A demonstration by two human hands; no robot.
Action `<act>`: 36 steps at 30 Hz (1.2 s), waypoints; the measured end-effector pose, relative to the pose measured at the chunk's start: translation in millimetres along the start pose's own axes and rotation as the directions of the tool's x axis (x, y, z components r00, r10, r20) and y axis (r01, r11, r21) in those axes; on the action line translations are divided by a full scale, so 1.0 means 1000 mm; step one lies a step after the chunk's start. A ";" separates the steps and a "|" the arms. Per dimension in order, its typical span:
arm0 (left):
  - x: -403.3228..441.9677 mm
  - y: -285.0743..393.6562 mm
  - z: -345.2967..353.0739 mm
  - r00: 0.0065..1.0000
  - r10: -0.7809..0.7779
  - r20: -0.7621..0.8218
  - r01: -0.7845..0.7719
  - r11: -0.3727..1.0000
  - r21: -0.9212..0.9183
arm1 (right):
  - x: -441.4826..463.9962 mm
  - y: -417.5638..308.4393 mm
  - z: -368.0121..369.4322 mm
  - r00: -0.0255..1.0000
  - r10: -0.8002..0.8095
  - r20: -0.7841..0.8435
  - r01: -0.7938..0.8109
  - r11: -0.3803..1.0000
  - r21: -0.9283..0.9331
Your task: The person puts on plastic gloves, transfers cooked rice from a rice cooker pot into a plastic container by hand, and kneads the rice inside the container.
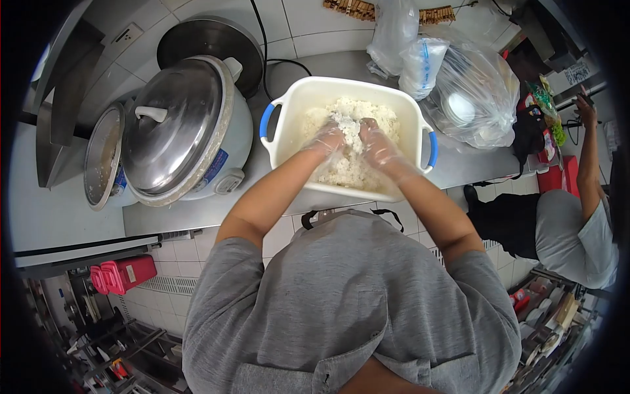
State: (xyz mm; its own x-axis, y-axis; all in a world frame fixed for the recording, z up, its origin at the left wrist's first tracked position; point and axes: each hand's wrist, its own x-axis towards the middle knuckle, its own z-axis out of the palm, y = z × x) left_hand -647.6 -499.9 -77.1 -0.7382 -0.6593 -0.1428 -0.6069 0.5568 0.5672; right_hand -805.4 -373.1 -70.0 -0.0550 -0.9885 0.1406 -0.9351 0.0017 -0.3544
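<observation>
A white tub (283, 141) with blue-tipped handles stands on the metal counter and holds white rice (354, 172). Both hands are inside it, in clear plastic gloves. My left hand (327, 139) is on the left side of the rice, its fingers curled round a clump near the middle. Close to it on the right, my right hand (375, 143) has its fingers bent against the same clump. Rice hides part of the fingertips of both hands.
To the left stands a large cooker with a metal lid (174, 125), beside a second open pot (105, 156). Plastic bags (469, 88) lie right of the tub. Another person (567, 226) is at the far right. Red bins (125, 274) stand at lower left.
</observation>
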 end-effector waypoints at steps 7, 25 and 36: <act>-0.059 -0.016 -0.070 0.841 -0.325 0.433 0.540 0.458 -0.706 | -0.014 0.002 -0.085 0.793 0.170 0.585 -0.199 0.980 -0.016; -0.058 -0.042 0.011 0.664 0.085 0.743 0.726 0.163 -0.668 | -0.027 0.035 0.023 0.593 -0.255 0.764 -0.791 -0.007 0.612; -0.035 -0.020 -0.108 0.724 -0.074 0.685 0.677 -0.114 -0.727 | -0.004 0.010 -0.091 0.707 0.091 0.701 -0.632 -0.363 0.685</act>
State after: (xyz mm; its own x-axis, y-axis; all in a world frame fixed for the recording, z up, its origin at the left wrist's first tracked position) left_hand -578.1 -542.3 4.1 -0.6919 -0.1722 -0.7012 -0.2162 -0.8772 0.4288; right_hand -846.6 -355.2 10.2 0.1214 -0.8049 -0.5809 0.6138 0.5208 -0.5933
